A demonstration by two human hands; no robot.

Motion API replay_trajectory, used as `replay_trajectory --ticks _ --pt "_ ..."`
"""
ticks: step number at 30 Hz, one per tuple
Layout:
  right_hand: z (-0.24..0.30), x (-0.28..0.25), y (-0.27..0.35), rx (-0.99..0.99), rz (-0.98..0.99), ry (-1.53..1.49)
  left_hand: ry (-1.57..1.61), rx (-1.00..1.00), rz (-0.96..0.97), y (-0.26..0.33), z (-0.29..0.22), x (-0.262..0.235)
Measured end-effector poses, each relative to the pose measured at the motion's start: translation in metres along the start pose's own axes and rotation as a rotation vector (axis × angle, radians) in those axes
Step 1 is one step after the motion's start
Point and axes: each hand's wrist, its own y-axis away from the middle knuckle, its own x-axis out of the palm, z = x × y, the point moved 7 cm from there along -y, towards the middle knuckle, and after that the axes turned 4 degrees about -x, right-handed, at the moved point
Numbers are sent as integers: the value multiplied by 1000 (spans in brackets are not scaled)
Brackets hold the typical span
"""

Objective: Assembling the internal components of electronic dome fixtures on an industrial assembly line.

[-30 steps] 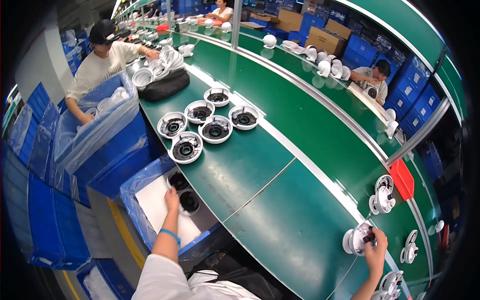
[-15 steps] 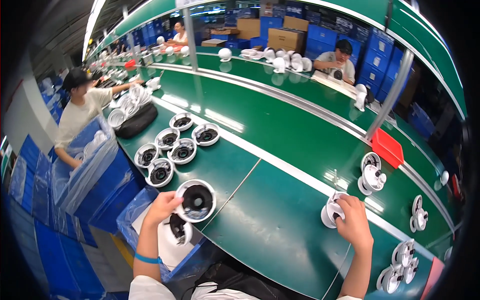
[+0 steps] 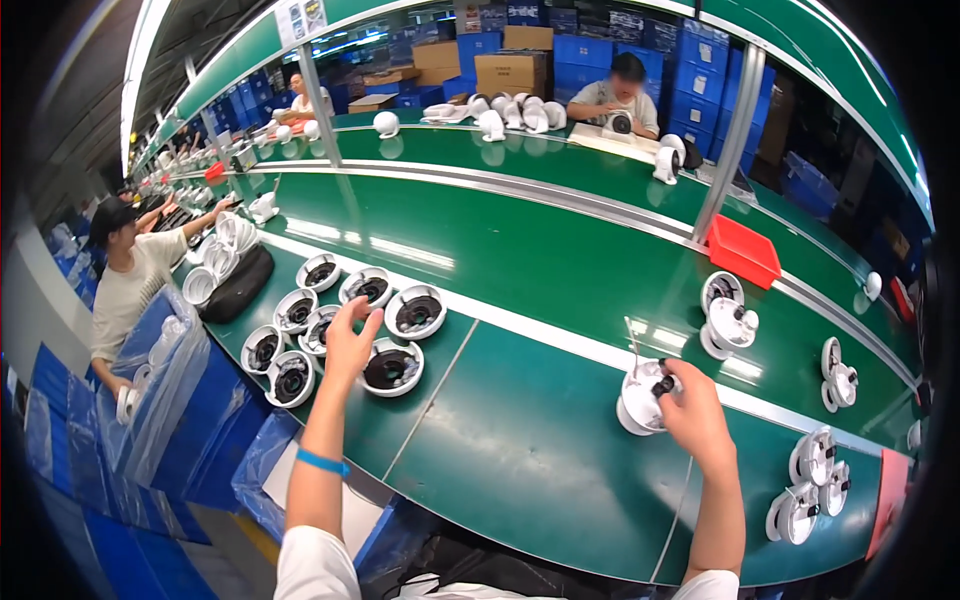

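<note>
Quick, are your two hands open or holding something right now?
Left hand: open, near black-centred rings.
Right hand: closed, holding a white part.

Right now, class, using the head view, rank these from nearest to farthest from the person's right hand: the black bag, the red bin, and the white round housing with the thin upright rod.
From the right hand:
1. White round housing: at its fingers, just left.
2. Red bin: ahead, slightly right.
3. Black bag: far left.

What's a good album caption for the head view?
Left hand above round parts, right hand on a white part.
</note>
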Motion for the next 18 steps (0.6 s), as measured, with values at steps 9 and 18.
replay_trajectory --ticks 9,18 --pt "19 7 -13 -137 -89 133 193 -676 -923 273 237 -115" --pt "43 -4 4 -168 -131 219 788 -1074 -159 280 242 18"
